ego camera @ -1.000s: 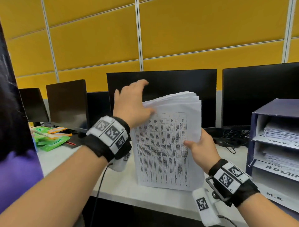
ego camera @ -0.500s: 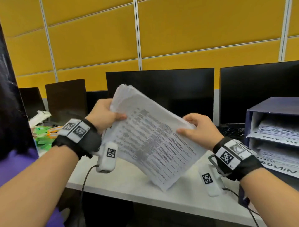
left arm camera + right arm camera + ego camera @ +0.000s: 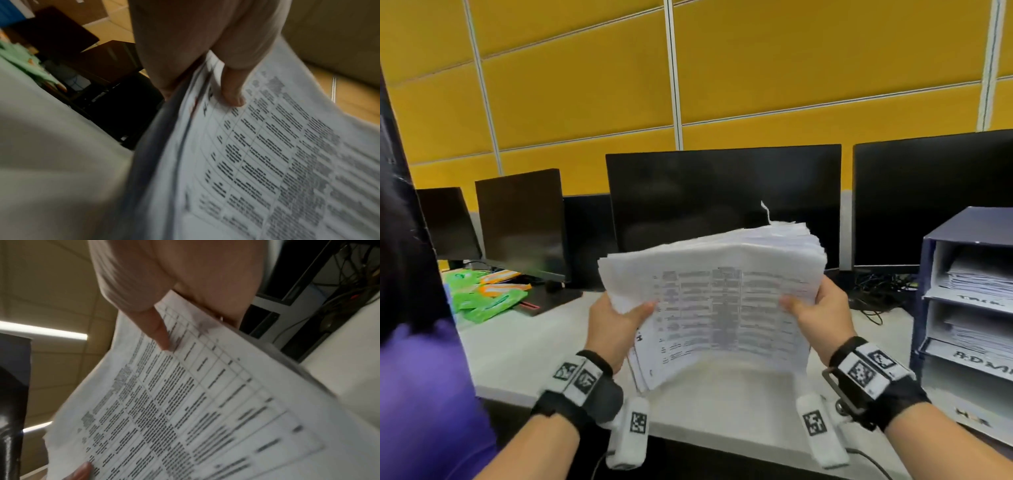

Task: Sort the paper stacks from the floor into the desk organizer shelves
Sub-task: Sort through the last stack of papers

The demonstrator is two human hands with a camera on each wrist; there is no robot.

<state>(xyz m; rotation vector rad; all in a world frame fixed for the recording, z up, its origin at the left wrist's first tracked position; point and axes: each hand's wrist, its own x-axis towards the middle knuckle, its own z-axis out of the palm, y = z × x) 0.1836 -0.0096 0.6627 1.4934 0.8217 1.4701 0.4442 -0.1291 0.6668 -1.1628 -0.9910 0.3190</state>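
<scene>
I hold one thick paper stack point(image 3: 726, 308) above the desk point(image 3: 524, 346), my left hand point(image 3: 613, 329) and right hand point(image 3: 822, 318) each pinching a side, thumbs on top. Its top sheet is a printed table (blurred), edges ragged. The organizer point(image 3: 969, 308) beside it has three shelves showing, two holding papers.

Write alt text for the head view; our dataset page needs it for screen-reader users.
Both hands, left hand and right hand, hold a thick stack of white printed paper above a white desk, beside a dark blue desk organizer with labelled shelves on the right.
</scene>
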